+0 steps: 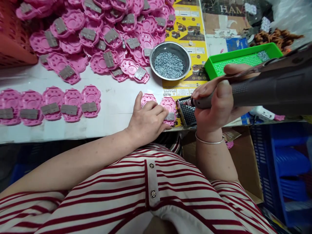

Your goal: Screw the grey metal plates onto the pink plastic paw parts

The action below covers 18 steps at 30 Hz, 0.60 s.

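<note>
My left hand (149, 122) lies over two pink plastic parts at the table's front edge. Its thumb points up beside the left part (148, 97), which it mostly covers. The fingers hold the right part (168, 104) by its grey metal plate (170, 116). In my right hand (214, 104) is a dark powered screwdriver (263, 91), tilted with its tip pointing left. That tip is over a small black plate with rows of holes (187, 113), just right of the pink parts. Whether a screw sits on the tip I cannot tell.
Behind my hands stands a steel bowl of screws (170, 75), with a green tray (212, 69) to its right. Pink parts with metal plates are heaped (104, 35) at the back. Several more form a row (52, 97) at left, near a red basket (14, 35).
</note>
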Each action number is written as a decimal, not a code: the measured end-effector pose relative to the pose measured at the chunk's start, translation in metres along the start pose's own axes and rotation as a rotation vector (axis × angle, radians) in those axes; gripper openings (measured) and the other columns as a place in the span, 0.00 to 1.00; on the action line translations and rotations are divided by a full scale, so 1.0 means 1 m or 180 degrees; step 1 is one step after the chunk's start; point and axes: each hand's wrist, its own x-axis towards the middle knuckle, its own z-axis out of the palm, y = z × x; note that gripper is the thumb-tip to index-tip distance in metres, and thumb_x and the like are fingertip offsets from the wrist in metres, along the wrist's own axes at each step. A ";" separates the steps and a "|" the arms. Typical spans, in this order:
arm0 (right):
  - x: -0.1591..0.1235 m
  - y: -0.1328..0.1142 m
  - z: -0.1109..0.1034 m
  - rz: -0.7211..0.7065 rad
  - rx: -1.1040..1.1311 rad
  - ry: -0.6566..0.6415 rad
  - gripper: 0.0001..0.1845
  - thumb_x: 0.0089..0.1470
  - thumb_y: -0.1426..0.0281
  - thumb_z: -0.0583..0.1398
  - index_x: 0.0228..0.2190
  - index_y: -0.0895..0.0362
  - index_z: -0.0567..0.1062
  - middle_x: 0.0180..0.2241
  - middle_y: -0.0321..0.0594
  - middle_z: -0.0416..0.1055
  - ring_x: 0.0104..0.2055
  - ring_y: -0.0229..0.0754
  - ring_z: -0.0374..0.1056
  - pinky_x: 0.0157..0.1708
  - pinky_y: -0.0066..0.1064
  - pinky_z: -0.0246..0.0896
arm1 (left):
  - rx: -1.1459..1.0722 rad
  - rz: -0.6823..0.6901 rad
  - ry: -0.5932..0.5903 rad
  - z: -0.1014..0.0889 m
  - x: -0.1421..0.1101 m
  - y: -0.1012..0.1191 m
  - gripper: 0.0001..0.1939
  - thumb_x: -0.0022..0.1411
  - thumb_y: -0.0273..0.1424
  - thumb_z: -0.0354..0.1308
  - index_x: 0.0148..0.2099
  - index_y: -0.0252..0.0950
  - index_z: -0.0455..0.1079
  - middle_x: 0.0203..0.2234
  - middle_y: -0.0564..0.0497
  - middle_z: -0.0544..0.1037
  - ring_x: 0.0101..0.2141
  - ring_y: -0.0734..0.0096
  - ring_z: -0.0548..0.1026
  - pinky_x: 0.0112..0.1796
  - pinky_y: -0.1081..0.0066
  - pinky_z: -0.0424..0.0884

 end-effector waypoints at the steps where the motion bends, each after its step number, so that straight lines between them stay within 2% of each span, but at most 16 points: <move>1: 0.001 -0.001 -0.001 0.0088 0.0046 -0.0047 0.15 0.56 0.53 0.56 0.44 0.44 0.69 0.30 0.32 0.60 0.19 0.29 0.59 0.21 0.30 0.66 | 0.0010 -0.0006 0.0003 0.001 0.000 0.000 0.15 0.65 0.41 0.60 0.49 0.39 0.76 0.42 0.47 0.81 0.46 0.52 0.73 0.62 0.29 0.49; 4: 0.003 -0.004 0.000 0.0127 0.0184 0.0047 0.16 0.53 0.53 0.60 0.42 0.45 0.70 0.29 0.31 0.61 0.19 0.28 0.59 0.19 0.28 0.67 | 0.0014 -0.0016 0.0011 0.002 -0.001 -0.001 0.16 0.65 0.42 0.60 0.50 0.39 0.76 0.43 0.47 0.81 0.47 0.51 0.73 0.62 0.29 0.48; 7: 0.005 -0.011 0.000 0.0075 0.0349 0.0195 0.20 0.51 0.50 0.62 0.41 0.46 0.69 0.26 0.30 0.60 0.18 0.28 0.58 0.22 0.31 0.71 | -0.0049 -0.0025 0.0025 0.004 -0.004 -0.001 0.19 0.65 0.44 0.60 0.52 0.39 0.75 0.45 0.46 0.80 0.48 0.50 0.72 0.63 0.29 0.45; 9: 0.004 -0.020 -0.001 0.0383 0.0433 0.0005 0.22 0.50 0.50 0.62 0.43 0.45 0.68 0.25 0.30 0.60 0.21 0.33 0.65 0.27 0.37 0.75 | -0.0142 -0.0051 0.0082 0.003 -0.006 -0.001 0.21 0.65 0.45 0.60 0.54 0.39 0.73 0.49 0.45 0.79 0.51 0.49 0.71 0.63 0.31 0.44; 11: 0.001 -0.033 -0.004 0.0877 0.0474 -0.0318 0.23 0.50 0.51 0.63 0.46 0.44 0.67 0.27 0.31 0.64 0.29 0.41 0.73 0.33 0.43 0.77 | -0.0254 -0.0093 0.0205 0.002 -0.006 -0.001 0.24 0.64 0.45 0.61 0.58 0.40 0.71 0.54 0.45 0.76 0.54 0.48 0.69 0.64 0.34 0.43; 13: -0.003 -0.046 -0.009 0.1212 0.0490 -0.0548 0.25 0.49 0.53 0.64 0.47 0.43 0.67 0.31 0.33 0.68 0.37 0.46 0.76 0.35 0.46 0.77 | -0.0367 -0.0114 0.0374 0.001 -0.005 0.000 0.26 0.63 0.44 0.63 0.61 0.43 0.69 0.59 0.47 0.72 0.58 0.50 0.67 0.65 0.37 0.43; 15: -0.005 -0.058 -0.013 0.1273 0.0505 -0.0617 0.25 0.49 0.53 0.64 0.48 0.42 0.67 0.32 0.34 0.70 0.37 0.47 0.76 0.34 0.45 0.77 | -0.0511 -0.0094 0.0519 0.001 -0.003 0.002 0.24 0.62 0.43 0.64 0.59 0.47 0.70 0.61 0.51 0.70 0.59 0.52 0.65 0.65 0.39 0.44; 18: -0.005 -0.069 -0.020 0.1191 0.0585 -0.0706 0.24 0.48 0.49 0.64 0.45 0.41 0.69 0.29 0.32 0.70 0.32 0.44 0.74 0.30 0.42 0.75 | -0.0812 -0.0065 0.0613 0.000 0.000 0.003 0.11 0.63 0.41 0.64 0.48 0.52 0.77 0.59 0.57 0.73 0.59 0.56 0.65 0.64 0.41 0.45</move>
